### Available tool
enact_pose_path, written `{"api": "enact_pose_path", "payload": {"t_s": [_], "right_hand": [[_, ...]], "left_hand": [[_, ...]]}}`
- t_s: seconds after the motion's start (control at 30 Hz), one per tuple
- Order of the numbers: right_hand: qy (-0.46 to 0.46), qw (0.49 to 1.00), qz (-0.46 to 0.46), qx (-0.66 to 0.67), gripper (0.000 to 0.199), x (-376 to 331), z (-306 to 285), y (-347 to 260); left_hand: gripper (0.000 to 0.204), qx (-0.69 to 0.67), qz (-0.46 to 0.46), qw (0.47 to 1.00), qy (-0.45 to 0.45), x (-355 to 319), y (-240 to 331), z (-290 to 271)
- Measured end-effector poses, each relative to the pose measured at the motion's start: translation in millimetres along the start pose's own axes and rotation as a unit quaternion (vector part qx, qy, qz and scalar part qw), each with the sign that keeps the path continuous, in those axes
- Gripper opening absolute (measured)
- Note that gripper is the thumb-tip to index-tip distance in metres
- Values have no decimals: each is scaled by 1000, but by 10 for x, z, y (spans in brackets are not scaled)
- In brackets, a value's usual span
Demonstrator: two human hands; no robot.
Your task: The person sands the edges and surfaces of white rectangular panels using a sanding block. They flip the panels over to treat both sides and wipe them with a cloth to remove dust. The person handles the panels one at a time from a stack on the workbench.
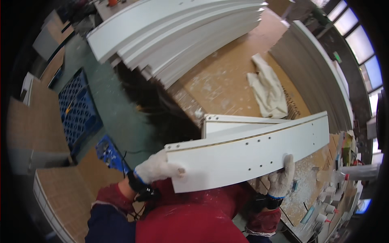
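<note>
A long white panel [227, 164] with drilled holes in its face and end is tilted up in front of my body. My left hand [156, 168], in a white glove, is closed on its left end, thumb on the face. My right hand [281, 182], also gloved, grips the lower edge toward the right end, one finger over the face and the others partly hidden behind it. Just behind lies another white panel [239, 126], partly covered by the held one. Farther back on the brown board tabletop [214, 77] is a crumpled off-white cloth [267, 89].
A large stack of white panels [170, 40] stands at the far left of the table, and another stack [314, 73] at the right. Bottles [322, 218] and small items crowd the right edge. A blue plastic pallet [79, 109] lies on the green floor at left.
</note>
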State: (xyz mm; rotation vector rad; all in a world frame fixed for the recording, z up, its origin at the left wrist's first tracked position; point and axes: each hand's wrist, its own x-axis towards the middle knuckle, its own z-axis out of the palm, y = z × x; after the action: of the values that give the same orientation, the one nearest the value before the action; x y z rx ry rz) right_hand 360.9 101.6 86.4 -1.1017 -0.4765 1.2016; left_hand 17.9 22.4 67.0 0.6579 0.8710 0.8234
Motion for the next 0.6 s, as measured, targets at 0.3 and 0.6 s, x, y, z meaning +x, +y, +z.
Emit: {"api": "enact_pose_path", "payload": {"t_s": [0.3,0.6], "right_hand": [[-259,954,-62,-137,24,215,1502,-496],[-342,929,-22,-140,41,632,3830,-313]], "left_hand": [[48,223,289,876,316,-718,551,-204],[38,-73,486,833,255,-871,1768,-524]]}}
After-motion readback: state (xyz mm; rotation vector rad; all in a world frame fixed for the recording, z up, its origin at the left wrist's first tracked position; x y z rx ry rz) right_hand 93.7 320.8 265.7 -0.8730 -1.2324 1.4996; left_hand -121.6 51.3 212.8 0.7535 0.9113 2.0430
